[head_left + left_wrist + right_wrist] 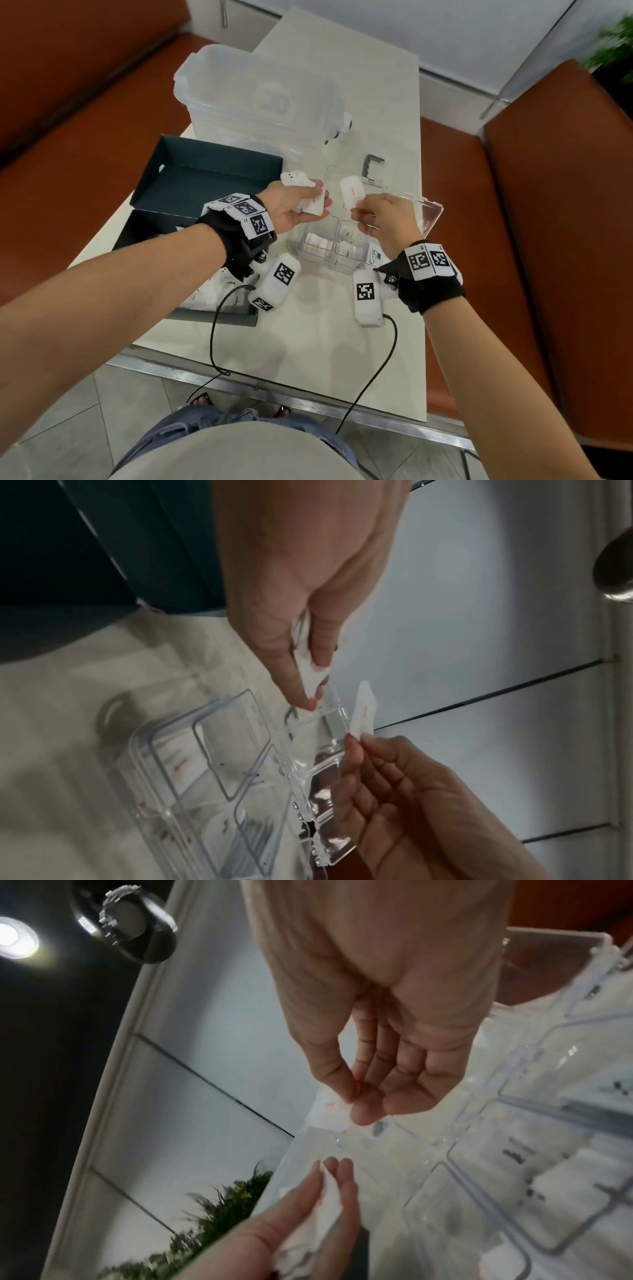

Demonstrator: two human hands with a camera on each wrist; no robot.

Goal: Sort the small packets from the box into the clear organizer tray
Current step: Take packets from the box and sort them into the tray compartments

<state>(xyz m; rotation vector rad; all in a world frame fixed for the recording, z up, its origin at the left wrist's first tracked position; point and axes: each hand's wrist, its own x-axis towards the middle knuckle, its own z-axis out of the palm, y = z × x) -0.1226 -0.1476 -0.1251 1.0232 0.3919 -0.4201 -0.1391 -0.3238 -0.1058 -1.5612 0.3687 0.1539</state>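
Observation:
My left hand [301, 202] holds a bunch of white packets [310, 197] between thumb and fingers, just above the clear organizer tray [310, 255]. The same packets [310, 673] show in the left wrist view. My right hand [371, 214] pinches one white packet with red print [352, 192] by its lower edge, over the tray's far end; that packet [329, 1110] hangs from thumb and forefinger in the right wrist view. White packets lie in the tray's compartments. The dark blue box [205, 181] stands left of the tray with packets [222, 287] in its near end.
A large clear lidded bin [260, 102] stands behind the box and tray. The tray's open lid [428, 214] leans to the right. A green-printed packet [375, 257] lies by the tray's near right corner. Orange benches flank the white table [308, 335]. Cables trail off the front edge.

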